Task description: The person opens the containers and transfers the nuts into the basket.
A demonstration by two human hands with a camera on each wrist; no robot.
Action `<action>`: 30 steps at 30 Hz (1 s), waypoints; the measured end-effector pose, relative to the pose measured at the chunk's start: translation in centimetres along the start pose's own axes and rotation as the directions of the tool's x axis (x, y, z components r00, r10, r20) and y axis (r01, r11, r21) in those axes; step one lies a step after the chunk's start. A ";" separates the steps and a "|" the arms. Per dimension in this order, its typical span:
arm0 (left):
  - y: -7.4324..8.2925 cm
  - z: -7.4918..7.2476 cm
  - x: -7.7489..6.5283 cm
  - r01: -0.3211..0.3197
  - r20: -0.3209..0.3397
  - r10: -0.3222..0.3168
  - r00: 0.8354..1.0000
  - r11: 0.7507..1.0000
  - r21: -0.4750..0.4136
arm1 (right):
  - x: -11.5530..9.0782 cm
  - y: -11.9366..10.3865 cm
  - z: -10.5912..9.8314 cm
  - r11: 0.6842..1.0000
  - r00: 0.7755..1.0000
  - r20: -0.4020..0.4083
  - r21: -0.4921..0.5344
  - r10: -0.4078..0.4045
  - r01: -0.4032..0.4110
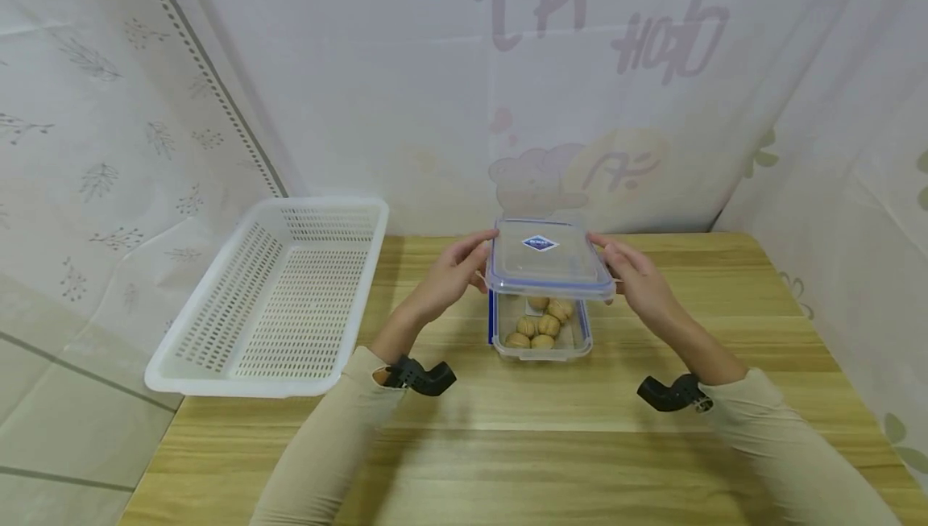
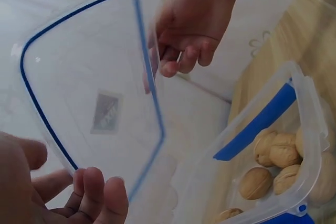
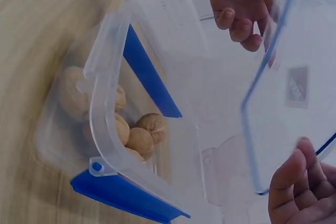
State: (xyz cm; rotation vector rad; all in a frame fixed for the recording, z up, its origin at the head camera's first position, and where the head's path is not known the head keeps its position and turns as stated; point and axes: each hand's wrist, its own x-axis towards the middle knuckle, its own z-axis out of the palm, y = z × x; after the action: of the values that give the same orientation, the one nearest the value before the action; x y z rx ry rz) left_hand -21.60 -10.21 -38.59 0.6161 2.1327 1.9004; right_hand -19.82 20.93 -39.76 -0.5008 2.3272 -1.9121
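While the left hand [image 1: 451, 272] held one side edge of a clear rectangular plastic lid [image 1: 551, 267] with a blue seal [image 2: 143, 43], the right hand [image 1: 638, 280] held the opposite edge. Fingers on both were partly curled, pinching the lid's edges, nothing else gripped. Lid sat right of centre in the frame, raised and tilted, apart from the clear rectangular plastic container [image 1: 542, 355] with blue latches [image 3: 126, 196] just below it. Round tan walnuts [image 1: 548, 325] lay inside; container stood on the light wood-grain surface [image 1: 529, 461]. White rectangular perforated plastic basket [image 1: 268, 387] was at left of frame, well apart. Judged best handling: equal pinch both sides, hands level, fingertips off the seal, latches cleared; a one-sided pull would probably have twisted it.
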 end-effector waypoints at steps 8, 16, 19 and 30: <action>1.0 -0.3 -0.1 -0.034 -0.052 0.043 0.998 0.986 0.163 | 0.2 -0.9 0.4 0.971 0.994 -0.049 -0.225 -0.094 0.081; 1.9 0.3 0.4 -0.062 -0.195 0.150 0.969 0.917 0.395 | 0.7 -2.0 0.3 0.910 0.964 -0.146 -0.386 -0.224 0.152; 2.2 0.4 0.6 -0.055 -0.217 0.149 0.965 0.921 0.385 | 0.8 -2.3 0.0 0.893 0.954 -0.169 -0.422 -0.246 0.155; 3.0 1.5 1.5 0.013 -0.178 0.013 0.984 0.989 0.146 | 1.1 -3.4 -0.9 0.960 0.988 -0.146 -0.281 -0.045 0.002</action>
State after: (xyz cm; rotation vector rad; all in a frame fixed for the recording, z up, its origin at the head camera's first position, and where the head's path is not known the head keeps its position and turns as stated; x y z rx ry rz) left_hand -21.80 -7.96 -35.70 0.4889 2.4006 1.8743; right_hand -20.45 20.87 -36.12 -0.4192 2.7213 -1.6900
